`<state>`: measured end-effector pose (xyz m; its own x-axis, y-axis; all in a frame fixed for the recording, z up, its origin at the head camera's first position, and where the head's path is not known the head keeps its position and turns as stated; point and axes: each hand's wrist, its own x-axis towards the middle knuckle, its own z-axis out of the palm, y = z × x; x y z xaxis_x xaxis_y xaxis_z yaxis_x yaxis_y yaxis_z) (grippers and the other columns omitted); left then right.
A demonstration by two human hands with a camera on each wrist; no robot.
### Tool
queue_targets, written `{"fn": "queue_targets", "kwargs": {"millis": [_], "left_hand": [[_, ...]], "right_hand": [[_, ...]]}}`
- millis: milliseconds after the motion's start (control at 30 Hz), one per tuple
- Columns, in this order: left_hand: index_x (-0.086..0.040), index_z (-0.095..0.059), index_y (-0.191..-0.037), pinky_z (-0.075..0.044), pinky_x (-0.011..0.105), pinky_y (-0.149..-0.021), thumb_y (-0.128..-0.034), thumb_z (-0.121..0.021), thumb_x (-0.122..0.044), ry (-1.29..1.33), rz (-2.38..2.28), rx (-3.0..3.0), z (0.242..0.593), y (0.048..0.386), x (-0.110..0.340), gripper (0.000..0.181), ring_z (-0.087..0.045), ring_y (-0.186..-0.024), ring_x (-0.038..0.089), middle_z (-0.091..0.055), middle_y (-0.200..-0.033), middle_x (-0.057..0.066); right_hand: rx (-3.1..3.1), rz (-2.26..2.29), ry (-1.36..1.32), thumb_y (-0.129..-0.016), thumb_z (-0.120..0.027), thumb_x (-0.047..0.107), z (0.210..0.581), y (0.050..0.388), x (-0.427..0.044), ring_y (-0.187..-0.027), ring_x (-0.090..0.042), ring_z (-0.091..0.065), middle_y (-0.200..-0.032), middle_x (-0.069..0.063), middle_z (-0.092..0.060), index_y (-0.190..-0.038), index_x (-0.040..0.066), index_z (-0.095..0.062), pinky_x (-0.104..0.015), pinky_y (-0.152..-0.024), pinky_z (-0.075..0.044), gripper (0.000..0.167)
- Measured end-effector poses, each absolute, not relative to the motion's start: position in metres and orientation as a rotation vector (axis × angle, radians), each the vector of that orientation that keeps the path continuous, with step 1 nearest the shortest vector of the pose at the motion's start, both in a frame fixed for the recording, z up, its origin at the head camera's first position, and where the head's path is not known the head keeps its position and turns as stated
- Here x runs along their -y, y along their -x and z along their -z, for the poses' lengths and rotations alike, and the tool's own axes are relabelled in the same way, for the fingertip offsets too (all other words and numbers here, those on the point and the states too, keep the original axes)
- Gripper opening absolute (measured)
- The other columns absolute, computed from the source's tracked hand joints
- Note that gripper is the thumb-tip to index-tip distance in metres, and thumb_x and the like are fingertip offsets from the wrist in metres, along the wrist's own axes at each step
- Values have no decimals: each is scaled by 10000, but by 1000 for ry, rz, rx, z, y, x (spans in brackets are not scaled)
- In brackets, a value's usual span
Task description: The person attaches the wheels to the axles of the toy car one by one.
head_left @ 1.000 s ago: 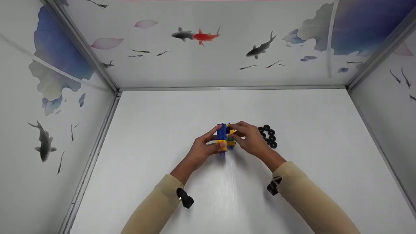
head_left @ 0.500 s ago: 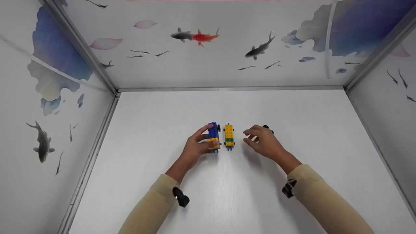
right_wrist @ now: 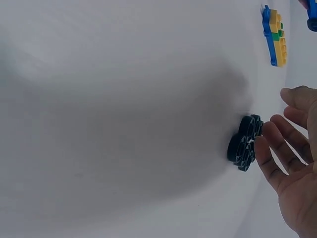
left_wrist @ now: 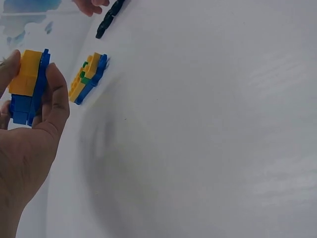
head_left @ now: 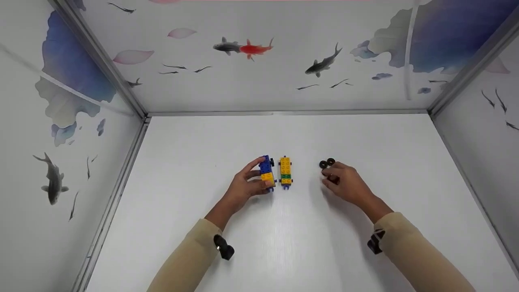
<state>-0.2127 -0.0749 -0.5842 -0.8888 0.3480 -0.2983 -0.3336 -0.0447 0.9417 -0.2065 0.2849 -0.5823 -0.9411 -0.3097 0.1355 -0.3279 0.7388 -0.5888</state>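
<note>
My left hand (head_left: 242,187) (left_wrist: 27,158) grips a blue and yellow block vehicle (head_left: 266,166) (left_wrist: 27,74), thumb on one side and fingers on the other; a black wheel (head_left: 272,162) is on its right side. Just right of it, a yellow vehicle with a green band and blue base (head_left: 285,167) (left_wrist: 83,79) (right_wrist: 277,42) lies on the table. Beside the loose black wheels (head_left: 323,164) (left_wrist: 108,21) (right_wrist: 242,144), my right hand (head_left: 349,184) (right_wrist: 297,158) has loosely bent fingers and partly hides them in the head view; no held wheel is visible.
The white table (head_left: 259,251) has a raised back wall (head_left: 275,93) and side walls (head_left: 24,121) with painted fish and leaves. Dark wrist devices (head_left: 224,247) (head_left: 376,241) sit at both sleeves.
Both hands were together at the vehicles; the right has moved right to the loose wheels. The left has shifted slightly left with its vehicle, whose side wheel now shows clearly.
</note>
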Motion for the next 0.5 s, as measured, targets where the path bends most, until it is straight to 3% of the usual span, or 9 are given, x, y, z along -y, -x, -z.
{"fn": "queue_targets", "kwargs": {"millis": [500], "left_hand": [[-463, -499, -1636, -659, 397, -1026, -940, -896, -132, -31, -1956, -1795, 589, 215, 77, 867, -752, -1235, 295, -505, -1619, 175]], "right_hand": [[2954, -876, -464, -924, -874, 58, 593, 194, -315, -952, -295, -707, -1102, -180, -679, -1228, -16, -805, -404, -800, -605, 320]]}}
